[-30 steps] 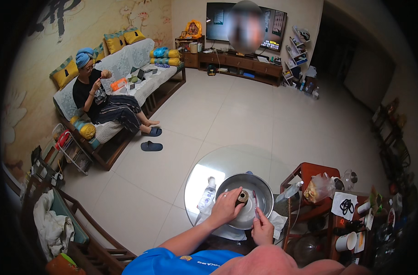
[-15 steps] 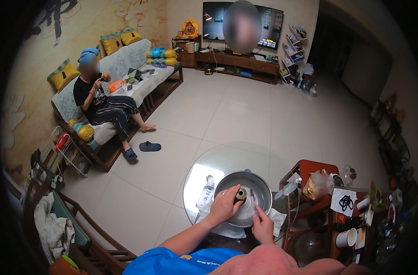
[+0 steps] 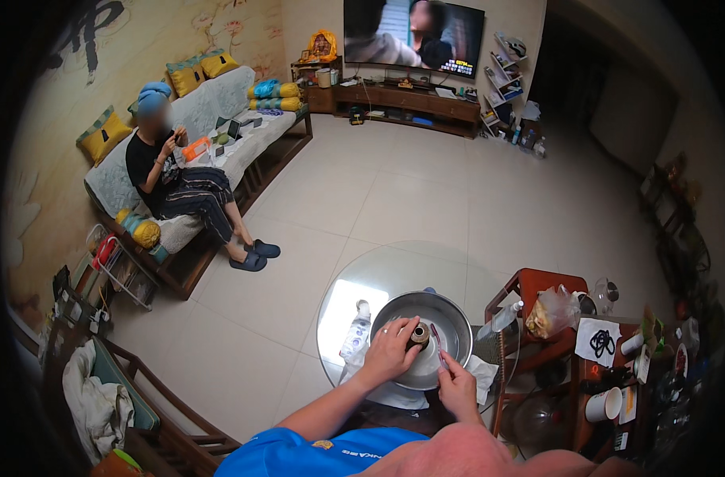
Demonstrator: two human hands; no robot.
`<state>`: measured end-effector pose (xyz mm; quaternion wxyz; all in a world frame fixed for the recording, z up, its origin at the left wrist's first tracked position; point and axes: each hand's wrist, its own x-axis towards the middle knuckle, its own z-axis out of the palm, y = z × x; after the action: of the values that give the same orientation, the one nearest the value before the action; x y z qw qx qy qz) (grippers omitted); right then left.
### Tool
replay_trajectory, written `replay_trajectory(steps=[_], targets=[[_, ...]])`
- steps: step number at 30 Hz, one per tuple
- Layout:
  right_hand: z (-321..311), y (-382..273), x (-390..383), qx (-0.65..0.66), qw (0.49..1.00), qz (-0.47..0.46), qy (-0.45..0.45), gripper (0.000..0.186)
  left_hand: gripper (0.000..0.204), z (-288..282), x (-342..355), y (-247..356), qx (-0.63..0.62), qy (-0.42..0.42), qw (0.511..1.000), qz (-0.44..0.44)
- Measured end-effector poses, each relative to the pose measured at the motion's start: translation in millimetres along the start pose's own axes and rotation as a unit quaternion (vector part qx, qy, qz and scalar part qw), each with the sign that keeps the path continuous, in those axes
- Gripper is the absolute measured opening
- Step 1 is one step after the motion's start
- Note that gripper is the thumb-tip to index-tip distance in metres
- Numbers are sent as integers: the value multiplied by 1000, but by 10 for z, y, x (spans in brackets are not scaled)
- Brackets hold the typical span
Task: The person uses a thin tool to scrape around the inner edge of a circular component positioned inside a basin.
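Note:
A round grey metal basin (image 3: 460, 318) stands on the glass table. Inside it, my left hand (image 3: 390, 350) is wrapped over a small brown vessel with a round mouth (image 3: 420, 335), tilted so its opening faces up. My right hand (image 3: 458, 387) pinches a slender reddish stick-like tool (image 3: 436, 337), perhaps a toothbrush. Its far end reaches into the basin close beside the vessel; whether they touch, I cannot tell. My fingers partly hide the vessel's body.
White cloth or paper (image 3: 402, 397) lies under the basin on the round glass table (image 3: 331, 318), beside a clear plastic package (image 3: 354, 334). At right are a clear bottle (image 3: 503, 316), a red-brown stool (image 3: 537, 282) and a paper cup (image 3: 603, 405). A person (image 3: 168, 159) sits on the sofa.
Both hands keep their grips; the tool's far end has shifted slightly beside the vessel. The seated person's bare foot has moved into the loose slipper. The television picture has changed.

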<state>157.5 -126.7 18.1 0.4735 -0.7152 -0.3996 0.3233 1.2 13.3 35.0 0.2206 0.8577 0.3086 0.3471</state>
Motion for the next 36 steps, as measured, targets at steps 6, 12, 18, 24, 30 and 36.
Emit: replay_trajectory(steps=[6,12,18,24,30,36], targets=[[-41,-153,-73,88,995,44,-2,43,64,-3,-4,-17,-24,7,1000,14],[-42,22,-19,28,1000,11,-7,43,61,17,3,-37,-7,27,999,40],[-55,-84,-37,24,999,8,-27,43,60,-10,8,-5,-15,19,1000,16],[-54,-160,-44,65,997,27,-18,42,61,30,-5,-59,-29,17,999,13],[-40,30,14,-22,1000,-6,-5,42,60,34,-11,-84,-12,14,999,36],[-40,-92,-13,-2,1000,-8,-13,42,59,4,-2,-65,7,-1,999,38]])
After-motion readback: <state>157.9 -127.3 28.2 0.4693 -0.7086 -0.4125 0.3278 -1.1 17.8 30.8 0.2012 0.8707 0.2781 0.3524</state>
